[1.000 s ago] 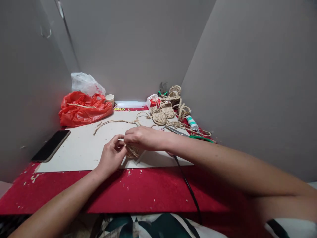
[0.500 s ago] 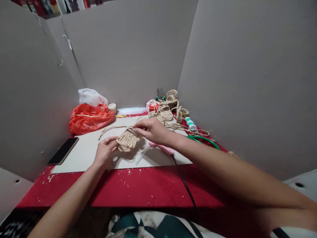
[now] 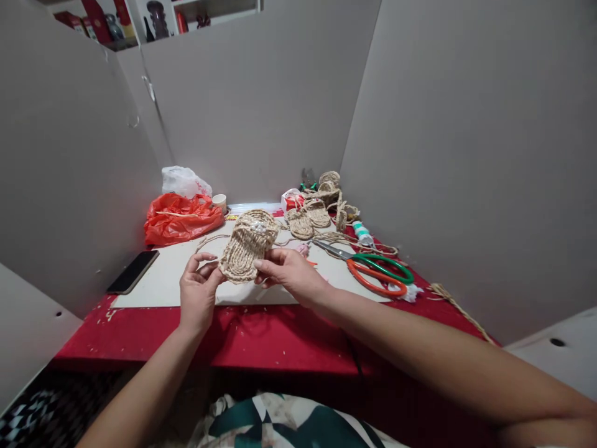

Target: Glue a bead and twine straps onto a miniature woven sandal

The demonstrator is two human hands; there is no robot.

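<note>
A small woven straw-rope slipper is held up between my two hands above the white board. Its sole faces me, and the strap end points away. My left hand pinches the lower left edge between thumb and fingers. On the lower right edge, my right hand grips with the thumb on the near face. A loose rope tail trails left behind the slipper. The pink glue gun shows only in part behind my right hand.
Scissors with green and orange handles lie at the right. Beyond are woven slippers, rope pieces and a thread spool. An orange plastic bag, a paper cup and a phone are on the left. Grey panels enclose the table.
The slipper has been raised and turned upright toward me. My right hand has moved from its top edge down to its lower right side. The view has shifted, showing the scissors fully.
</note>
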